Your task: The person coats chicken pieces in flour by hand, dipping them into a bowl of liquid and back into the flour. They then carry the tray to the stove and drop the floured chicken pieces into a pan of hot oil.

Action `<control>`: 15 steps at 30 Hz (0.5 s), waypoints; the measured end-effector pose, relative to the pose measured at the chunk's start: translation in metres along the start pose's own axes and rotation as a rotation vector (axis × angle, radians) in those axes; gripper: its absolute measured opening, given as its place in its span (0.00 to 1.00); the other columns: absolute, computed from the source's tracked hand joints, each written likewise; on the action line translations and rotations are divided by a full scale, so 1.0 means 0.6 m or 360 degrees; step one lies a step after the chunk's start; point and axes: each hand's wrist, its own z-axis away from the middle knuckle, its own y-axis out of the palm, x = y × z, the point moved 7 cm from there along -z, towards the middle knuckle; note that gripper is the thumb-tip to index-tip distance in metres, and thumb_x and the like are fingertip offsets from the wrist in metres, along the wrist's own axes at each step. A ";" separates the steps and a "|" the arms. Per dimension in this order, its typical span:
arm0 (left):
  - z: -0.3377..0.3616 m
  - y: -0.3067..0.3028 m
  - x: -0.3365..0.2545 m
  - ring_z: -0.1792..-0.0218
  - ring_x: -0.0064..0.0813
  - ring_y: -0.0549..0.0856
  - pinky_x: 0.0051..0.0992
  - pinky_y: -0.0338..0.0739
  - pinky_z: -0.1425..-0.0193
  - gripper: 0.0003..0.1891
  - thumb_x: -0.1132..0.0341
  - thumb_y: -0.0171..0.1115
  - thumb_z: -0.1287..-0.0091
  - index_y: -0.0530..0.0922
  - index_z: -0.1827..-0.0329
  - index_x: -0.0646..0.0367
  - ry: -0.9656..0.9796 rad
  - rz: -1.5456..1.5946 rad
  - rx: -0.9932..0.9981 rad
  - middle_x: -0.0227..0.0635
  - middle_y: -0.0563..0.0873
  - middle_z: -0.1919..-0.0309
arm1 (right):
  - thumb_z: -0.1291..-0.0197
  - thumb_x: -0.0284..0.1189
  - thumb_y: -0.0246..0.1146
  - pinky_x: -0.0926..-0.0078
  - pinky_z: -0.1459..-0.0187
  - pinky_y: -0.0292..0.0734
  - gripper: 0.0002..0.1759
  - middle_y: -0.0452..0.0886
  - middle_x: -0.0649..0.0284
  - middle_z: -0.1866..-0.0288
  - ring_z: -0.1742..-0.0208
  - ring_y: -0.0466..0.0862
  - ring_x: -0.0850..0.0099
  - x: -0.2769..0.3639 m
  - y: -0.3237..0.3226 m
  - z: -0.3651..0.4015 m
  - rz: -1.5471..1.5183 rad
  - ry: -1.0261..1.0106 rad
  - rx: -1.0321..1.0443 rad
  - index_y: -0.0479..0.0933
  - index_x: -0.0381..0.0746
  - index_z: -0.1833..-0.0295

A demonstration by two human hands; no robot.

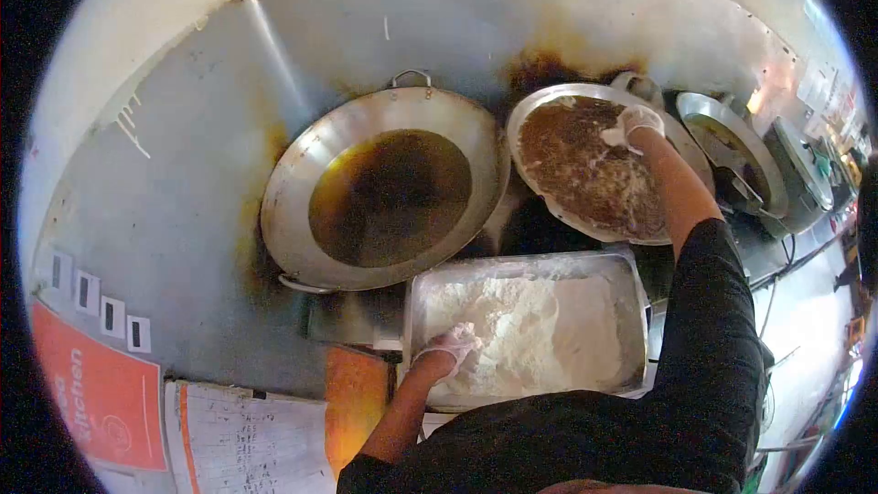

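Observation:
My left hand (450,352), in a clear glove dusted white, is over the left edge of a metal tray (638,311) of white flour (521,329). Its fingers are closed round a floury lump, too small to name. Farther up and right, my right hand (633,126), also gloved, hangs over a wide pan (529,108) of brown, bubbling oil (585,165). Something pale shows at its fingertips, and what it is cannot be made out. Light streaks lie on the oil below that hand.
A large wok (293,192) with dark oil stands left of the bubbling pan. Smaller pans (773,169) are at the right. A stained metal wall (183,192) rises behind. Written sheets (247,439) and a red sign (101,393) are at the lower left.

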 end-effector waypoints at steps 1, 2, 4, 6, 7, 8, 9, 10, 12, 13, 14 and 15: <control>0.017 -0.016 -0.021 0.41 0.46 0.77 0.36 0.68 0.34 0.29 0.46 0.53 0.33 0.69 0.33 0.51 -0.0166 0.0104 0.0020 0.44 0.77 0.39 | 0.39 0.34 0.59 0.66 0.49 0.80 0.12 0.84 0.58 0.50 0.49 0.84 0.64 -0.001 0.008 -0.011 -0.0024 -0.0053 0.0029 0.83 0.44 0.53; 0.017 -0.011 -0.012 0.41 0.47 0.77 0.36 0.69 0.34 0.28 0.46 0.52 0.32 0.69 0.33 0.50 -0.0145 0.0096 0.0009 0.45 0.78 0.40 | 0.39 0.34 0.59 0.66 0.49 0.80 0.13 0.84 0.58 0.50 0.48 0.84 0.64 0.000 0.003 -0.015 -0.0026 -0.0105 0.0056 0.83 0.44 0.52; -0.028 0.051 0.048 0.42 0.47 0.78 0.36 0.70 0.35 0.26 0.47 0.50 0.31 0.70 0.34 0.50 0.0319 -0.0261 -0.0040 0.46 0.78 0.41 | 0.39 0.34 0.59 0.66 0.47 0.78 0.14 0.83 0.58 0.48 0.47 0.83 0.64 -0.003 -0.053 -0.009 0.0043 -0.0190 0.0020 0.81 0.44 0.50; -0.042 0.069 0.059 0.43 0.47 0.78 0.36 0.70 0.36 0.25 0.48 0.48 0.29 0.70 0.34 0.49 0.0652 -0.0550 -0.0136 0.48 0.78 0.42 | 0.39 0.34 0.59 0.66 0.46 0.77 0.15 0.82 0.57 0.47 0.46 0.82 0.63 -0.010 -0.139 0.012 0.0078 -0.0290 -0.0133 0.80 0.44 0.48; -0.032 0.067 0.053 0.43 0.47 0.79 0.37 0.71 0.36 0.24 0.49 0.47 0.28 0.71 0.34 0.49 0.0532 -0.0505 -0.0008 0.49 0.78 0.42 | 0.38 0.35 0.59 0.66 0.45 0.76 0.16 0.82 0.57 0.46 0.45 0.82 0.63 -0.019 -0.185 0.029 0.0083 -0.0337 -0.0231 0.80 0.44 0.47; 0.024 0.000 -0.011 0.45 0.49 0.80 0.39 0.72 0.38 0.22 0.49 0.45 0.28 0.73 0.37 0.49 0.0129 -0.0016 -0.0202 0.51 0.78 0.44 | 0.38 0.35 0.59 0.66 0.44 0.76 0.16 0.82 0.56 0.46 0.45 0.81 0.63 -0.029 -0.234 0.052 0.0091 -0.0396 -0.0330 0.79 0.44 0.46; 0.018 0.000 -0.013 0.45 0.49 0.80 0.40 0.72 0.38 0.22 0.49 0.46 0.28 0.73 0.38 0.50 0.0189 -0.0072 -0.0157 0.51 0.79 0.44 | 0.38 0.35 0.59 0.66 0.43 0.75 0.17 0.81 0.56 0.45 0.44 0.81 0.63 -0.041 -0.289 0.084 0.0101 -0.0439 -0.0427 0.78 0.44 0.45; 0.022 0.009 -0.008 0.46 0.50 0.80 0.41 0.72 0.39 0.22 0.50 0.46 0.28 0.74 0.39 0.51 0.0242 -0.0125 -0.0099 0.52 0.79 0.45 | 0.38 0.35 0.59 0.66 0.42 0.74 0.18 0.81 0.56 0.45 0.44 0.81 0.63 -0.056 -0.345 0.128 0.0111 -0.0462 -0.0483 0.78 0.44 0.44; 0.041 -0.013 -0.039 0.44 0.51 0.79 0.41 0.72 0.40 0.22 0.49 0.47 0.29 0.73 0.38 0.51 0.0256 -0.0072 -0.0091 0.53 0.79 0.45 | 0.38 0.35 0.59 0.66 0.41 0.73 0.19 0.80 0.55 0.43 0.42 0.80 0.63 -0.095 -0.441 0.219 0.0124 -0.0437 -0.0547 0.77 0.44 0.42; 0.038 -0.004 -0.026 0.44 0.51 0.79 0.42 0.72 0.39 0.23 0.48 0.47 0.29 0.73 0.38 0.51 0.0256 -0.0095 -0.0096 0.53 0.79 0.44 | 0.38 0.35 0.59 0.66 0.40 0.72 0.20 0.80 0.55 0.43 0.42 0.80 0.62 -0.122 -0.478 0.273 0.0125 -0.0381 -0.0533 0.76 0.44 0.41; 0.031 0.011 -0.006 0.43 0.52 0.78 0.42 0.71 0.38 0.25 0.47 0.46 0.29 0.73 0.38 0.52 0.0264 -0.0123 -0.0104 0.53 0.78 0.44 | 0.38 0.36 0.59 0.65 0.39 0.72 0.21 0.79 0.55 0.42 0.41 0.79 0.62 -0.154 -0.512 0.328 0.0132 -0.0299 -0.0508 0.76 0.44 0.40; 0.022 0.023 0.013 0.43 0.53 0.78 0.43 0.70 0.38 0.26 0.45 0.46 0.30 0.73 0.38 0.52 0.0286 -0.0149 -0.0117 0.53 0.78 0.44 | 0.38 0.36 0.59 0.65 0.39 0.71 0.22 0.79 0.54 0.41 0.41 0.79 0.62 -0.184 -0.540 0.384 0.0145 -0.0174 -0.0427 0.75 0.44 0.39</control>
